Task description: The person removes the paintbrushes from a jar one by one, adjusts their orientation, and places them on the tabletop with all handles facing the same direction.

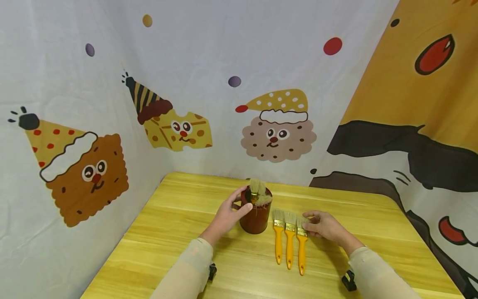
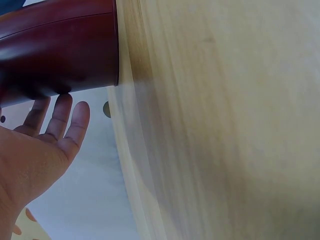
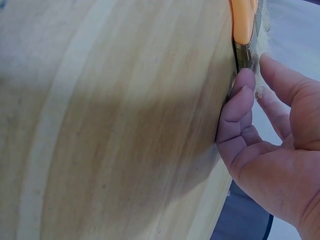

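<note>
A dark red cylindrical pot (image 1: 255,220) stands upright on the table, with paintbrush bristles (image 1: 257,187) sticking up out of its mouth. My left hand (image 1: 228,211) holds it from the left, thumb over the near rim; in the left wrist view several fingers (image 2: 61,115) lie along its side. Three paintbrushes with orange handles lie side by side to its right: a left one (image 1: 278,245), a middle one (image 1: 289,249) and a right one (image 1: 301,253), bristles away from me. My right hand (image 1: 326,226) is at the right one's bristles and metal band, thumb and fingers apart around its edge.
The wooden table (image 1: 179,232) reaches back to a white cloth backdrop (image 1: 209,41) printed with cartoon figures. A black wrist strap piece (image 1: 349,280) shows under the right sleeve, another (image 1: 212,271) under the left.
</note>
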`<state>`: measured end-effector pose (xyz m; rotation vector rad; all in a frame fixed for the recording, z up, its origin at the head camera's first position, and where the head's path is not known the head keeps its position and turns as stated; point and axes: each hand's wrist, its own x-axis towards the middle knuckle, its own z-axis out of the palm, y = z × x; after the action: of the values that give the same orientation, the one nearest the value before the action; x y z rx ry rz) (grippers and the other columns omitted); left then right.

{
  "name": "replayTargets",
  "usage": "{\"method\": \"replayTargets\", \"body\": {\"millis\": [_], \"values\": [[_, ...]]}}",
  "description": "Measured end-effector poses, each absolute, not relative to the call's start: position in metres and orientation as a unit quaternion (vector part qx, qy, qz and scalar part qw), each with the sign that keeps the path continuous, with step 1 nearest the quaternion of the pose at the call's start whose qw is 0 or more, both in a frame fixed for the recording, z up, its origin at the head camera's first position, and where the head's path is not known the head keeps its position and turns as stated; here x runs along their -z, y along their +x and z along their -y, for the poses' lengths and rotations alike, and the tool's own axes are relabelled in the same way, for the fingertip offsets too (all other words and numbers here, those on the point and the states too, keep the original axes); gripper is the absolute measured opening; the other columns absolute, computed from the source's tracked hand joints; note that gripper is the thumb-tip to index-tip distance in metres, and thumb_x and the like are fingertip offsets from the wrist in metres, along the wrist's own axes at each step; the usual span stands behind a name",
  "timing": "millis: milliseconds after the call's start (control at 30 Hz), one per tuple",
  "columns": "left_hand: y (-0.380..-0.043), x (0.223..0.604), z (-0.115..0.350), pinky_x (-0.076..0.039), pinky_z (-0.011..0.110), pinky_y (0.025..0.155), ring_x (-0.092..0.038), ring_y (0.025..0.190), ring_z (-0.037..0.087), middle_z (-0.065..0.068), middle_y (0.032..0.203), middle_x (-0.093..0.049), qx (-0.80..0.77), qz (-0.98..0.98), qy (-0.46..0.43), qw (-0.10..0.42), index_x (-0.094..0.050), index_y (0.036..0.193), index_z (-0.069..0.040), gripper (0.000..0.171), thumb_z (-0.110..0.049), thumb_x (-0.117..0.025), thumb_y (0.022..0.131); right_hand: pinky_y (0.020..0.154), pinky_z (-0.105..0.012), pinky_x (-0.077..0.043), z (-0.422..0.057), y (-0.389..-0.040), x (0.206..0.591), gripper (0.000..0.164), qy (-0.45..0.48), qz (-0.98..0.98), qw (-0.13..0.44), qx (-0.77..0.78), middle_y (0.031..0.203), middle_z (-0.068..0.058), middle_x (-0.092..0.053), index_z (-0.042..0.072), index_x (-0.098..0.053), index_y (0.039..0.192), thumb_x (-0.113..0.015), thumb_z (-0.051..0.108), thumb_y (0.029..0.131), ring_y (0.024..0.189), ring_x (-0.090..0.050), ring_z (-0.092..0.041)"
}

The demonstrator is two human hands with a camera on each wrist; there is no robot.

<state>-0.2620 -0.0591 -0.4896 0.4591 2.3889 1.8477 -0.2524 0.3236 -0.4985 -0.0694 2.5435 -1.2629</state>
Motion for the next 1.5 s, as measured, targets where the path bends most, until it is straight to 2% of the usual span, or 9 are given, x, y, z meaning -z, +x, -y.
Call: {"method": "replayTargets", "body": {"millis": [167,367,600,900,1067,1167,1267,1500], "values": [[-0.262,0.490,0.059,-0.056,0.045,0.096,-0.064,0.114,0.025,0.003,0.151,-0.058,-0.608,-0.778,0.151,0.048,-0.039,0.160,-0.054,0.067,-0.059,-0.069,0.100,0.072,-0.036,-0.058,-0.325,-0.252,0.498,0.059,-0.023,-0.882,0.153,0.446,0.115,-0.015,-0.069,0.000,-0.056,0.151,-0.076,0.027,0.102,0.086,-0.066,-0.023],[-0.261,0.490,0.059,-0.056,0.045,0.095,-0.063,0.113,0.026,0.005,0.151,-0.058,-0.610,-0.776,0.151,0.048,-0.039,0.163,-0.048,0.070,-0.057,-0.070,0.101,0.071,-0.036,-0.058,-0.327,-0.253,0.500,0.059,-0.022,-0.879,0.155,0.450,0.113,-0.013,-0.068,0.000,-0.055,0.152,-0.074,0.027,0.103,0.084,-0.065,-0.024],[-0.262,0.491,0.058,-0.056,0.044,0.094,-0.063,0.112,0.025,0.005,0.152,-0.057,-0.611,-0.776,0.151,0.052,-0.039,0.158,-0.057,0.065,-0.059,-0.069,0.101,0.070,-0.037,-0.057,-0.329,-0.253,0.499,0.059,-0.019,-0.874,0.156,0.460,0.122,-0.018,-0.064,0.000,-0.052,0.154,-0.072,0.026,0.105,0.083,-0.062,-0.024],[-0.262,0.491,0.059,-0.056,0.044,0.095,-0.063,0.113,0.024,0.003,0.151,-0.058,-0.607,-0.780,0.147,0.050,-0.039,0.159,-0.057,0.067,-0.060,-0.070,0.100,0.070,-0.036,-0.055,-0.330,-0.255,0.497,0.061,-0.014,-0.873,0.148,0.464,0.122,-0.019,-0.061,-0.002,-0.048,0.156,-0.069,0.026,0.107,0.084,-0.059,-0.024],[-0.262,0.490,0.059,-0.056,0.043,0.095,-0.063,0.112,0.025,0.002,0.151,-0.058,-0.609,-0.778,0.148,0.052,-0.038,0.163,-0.051,0.071,-0.060,-0.070,0.099,0.078,-0.040,-0.057,-0.327,-0.257,0.490,0.063,-0.024,-0.900,0.121,0.417,0.133,-0.023,-0.059,0.002,-0.050,0.157,-0.070,0.034,0.106,0.096,-0.063,-0.028],[-0.262,0.490,0.059,-0.056,0.043,0.095,-0.063,0.111,0.025,0.002,0.151,-0.058,-0.611,-0.775,0.149,0.052,-0.039,0.161,-0.053,0.068,-0.058,-0.070,0.100,0.086,-0.041,-0.057,-0.321,-0.257,0.484,0.065,-0.027,-0.914,0.102,0.392,0.137,-0.022,-0.060,0.006,-0.053,0.156,-0.071,0.040,0.104,0.111,-0.063,-0.031],[-0.262,0.490,0.059,-0.056,0.044,0.095,-0.063,0.111,0.025,0.003,0.152,-0.057,-0.612,-0.775,0.150,0.051,-0.039,0.160,-0.055,0.066,-0.056,-0.069,0.101,0.089,-0.041,-0.056,-0.315,-0.257,0.478,0.066,-0.039,-0.918,0.086,0.386,0.136,-0.021,-0.061,0.006,-0.053,0.156,-0.072,0.042,0.104,0.120,-0.061,-0.034],[-0.263,0.490,0.059,-0.056,0.044,0.095,-0.063,0.111,0.025,0.003,0.151,-0.058,-0.610,-0.777,0.148,0.049,-0.039,0.158,-0.058,0.064,-0.055,-0.070,0.102,0.089,-0.037,-0.054,-0.295,-0.255,0.471,0.061,-0.053,-0.911,0.042,0.407,0.128,-0.014,-0.065,0.009,-0.057,0.154,-0.074,0.037,0.103,0.114,-0.061,-0.027]]}}
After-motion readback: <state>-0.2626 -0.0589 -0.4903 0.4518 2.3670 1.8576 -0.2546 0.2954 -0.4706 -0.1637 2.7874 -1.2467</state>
